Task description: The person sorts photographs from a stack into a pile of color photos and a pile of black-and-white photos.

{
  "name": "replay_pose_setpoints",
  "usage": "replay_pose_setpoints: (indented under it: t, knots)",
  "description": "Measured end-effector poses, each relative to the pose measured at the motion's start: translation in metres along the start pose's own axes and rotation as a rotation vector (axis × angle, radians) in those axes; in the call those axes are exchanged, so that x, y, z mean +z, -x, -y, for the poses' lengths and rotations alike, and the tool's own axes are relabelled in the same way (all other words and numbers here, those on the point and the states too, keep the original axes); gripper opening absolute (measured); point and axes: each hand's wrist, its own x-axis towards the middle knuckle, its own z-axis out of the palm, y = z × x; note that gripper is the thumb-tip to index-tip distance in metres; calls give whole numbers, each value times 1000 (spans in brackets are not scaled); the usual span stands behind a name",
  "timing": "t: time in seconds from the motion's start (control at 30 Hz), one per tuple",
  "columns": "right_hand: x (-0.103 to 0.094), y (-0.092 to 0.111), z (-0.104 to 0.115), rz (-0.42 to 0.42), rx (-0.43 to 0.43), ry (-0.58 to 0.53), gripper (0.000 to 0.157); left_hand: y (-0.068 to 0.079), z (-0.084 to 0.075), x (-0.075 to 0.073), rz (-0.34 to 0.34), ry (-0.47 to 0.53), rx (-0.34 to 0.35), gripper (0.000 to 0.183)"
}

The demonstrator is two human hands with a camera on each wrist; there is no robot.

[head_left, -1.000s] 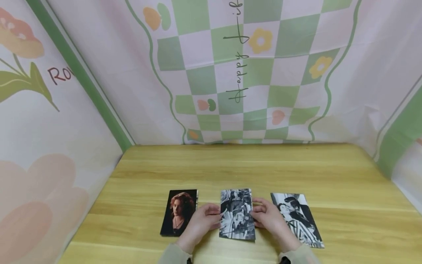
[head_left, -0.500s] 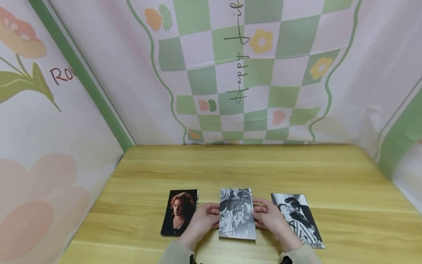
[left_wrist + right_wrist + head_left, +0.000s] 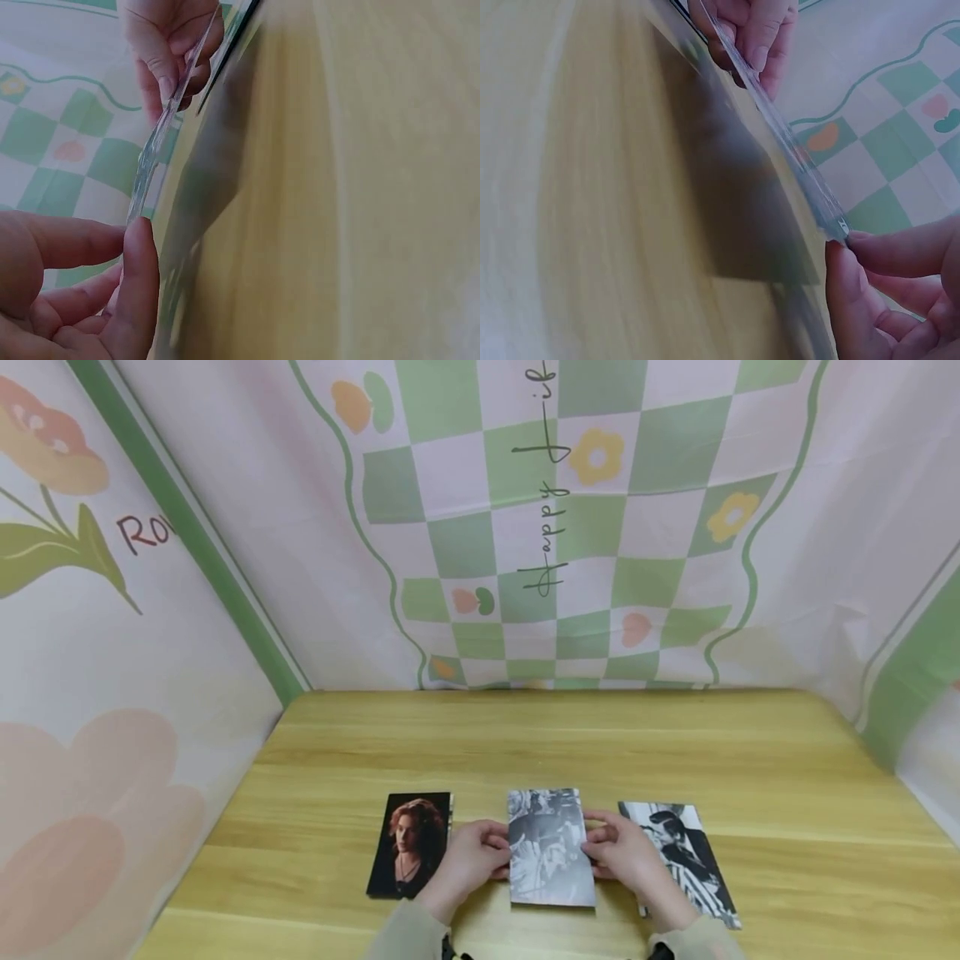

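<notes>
Between my two hands is a glossy black-and-white photo card (image 3: 551, 852), held by its side edges. My left hand (image 3: 474, 860) pinches its left edge, and in the left wrist view thumb and finger meet on that edge. On the opposite side my right hand (image 3: 622, 856) pinches the right edge between thumb and index finger. Both wrist views show the card nearly edge-on, raised off the wooden table (image 3: 465, 735). Glare washes out much of its picture. Whether it is one card or a thin stack, I cannot tell.
Left of my hands lies a dark photo card (image 3: 405, 843) with a portrait, apparently on top of others. To the right, a black-and-white photo card (image 3: 693, 852) lies partly behind my right forearm. A patterned cloth (image 3: 555, 527) hangs behind the table.
The held card and both hands have shifted slightly right. The card now catches more glare, its picture paler than before. Both side cards look unmoved on the table.
</notes>
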Motion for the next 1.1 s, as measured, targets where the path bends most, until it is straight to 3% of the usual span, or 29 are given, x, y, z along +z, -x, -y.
replay_pose_setpoints:
  t: [0.33,0.53,0.83,1.1]
  knots:
    - [-23,0,-6,50,5,3,56,3,-6,16,7,50,60,30]
    - [-44,1,-15,80,-9,-3,58,3,-14,32,35,36,54,34]
    - [-75,2,-30,152,-94,-50,62,1,-24,55,58,48,46,38]
    - [-100,4,-39,150,-62,12,61,-5,-25,82,70,92,18,39]
